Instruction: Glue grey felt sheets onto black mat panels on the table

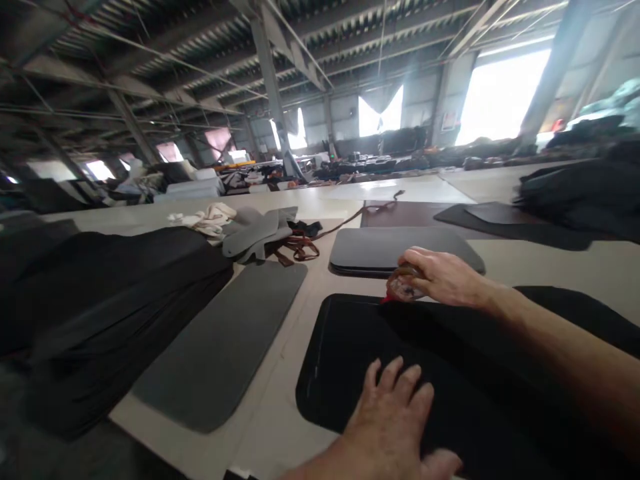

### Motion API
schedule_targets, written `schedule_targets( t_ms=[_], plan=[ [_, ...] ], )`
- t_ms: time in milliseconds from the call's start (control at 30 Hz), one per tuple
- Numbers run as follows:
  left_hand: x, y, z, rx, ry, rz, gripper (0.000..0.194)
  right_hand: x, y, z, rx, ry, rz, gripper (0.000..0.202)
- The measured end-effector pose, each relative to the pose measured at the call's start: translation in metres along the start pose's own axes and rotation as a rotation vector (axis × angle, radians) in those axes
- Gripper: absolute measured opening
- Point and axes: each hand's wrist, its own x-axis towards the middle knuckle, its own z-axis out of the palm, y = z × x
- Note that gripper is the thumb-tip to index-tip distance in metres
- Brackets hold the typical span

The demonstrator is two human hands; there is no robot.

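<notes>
A black panel (345, 353) with rounded corners lies flat before me, and thin pale marks run along its left side. My left hand (387, 417) rests on it palm down with the fingers spread. At the panel's far edge, my right hand (435, 273) is closed around a round, brownish, see-through thing with a red tip (404, 285), perhaps a tape dispenser. Its red end touches or nearly touches that edge; I cannot tell which. Just beyond lies a stack of grey panels (395, 247) with rounded corners.
A long grey panel (225, 347) lies to the left, beside a heap of black sheets (115, 287). Grey offcuts (265, 233) and brown strips (303, 247) are piled behind. More dark pieces (505, 217) and a black heap (585, 193) lie on the pale table (275, 393) at right.
</notes>
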Motion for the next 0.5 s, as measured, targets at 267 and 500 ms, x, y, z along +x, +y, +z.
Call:
schedule_targets(
  t_ms=[267,500],
  plan=[
    [-0.001,0.000,0.001,0.146,0.095,-0.081,0.050,-0.082,0.052,-0.036,-0.069,-0.056,0.230,0.024],
    [0.006,-0.001,0.008,0.288,0.147,-0.137,0.050,-0.141,0.082,-0.056,-0.084,-0.024,0.433,0.029]
  ],
)
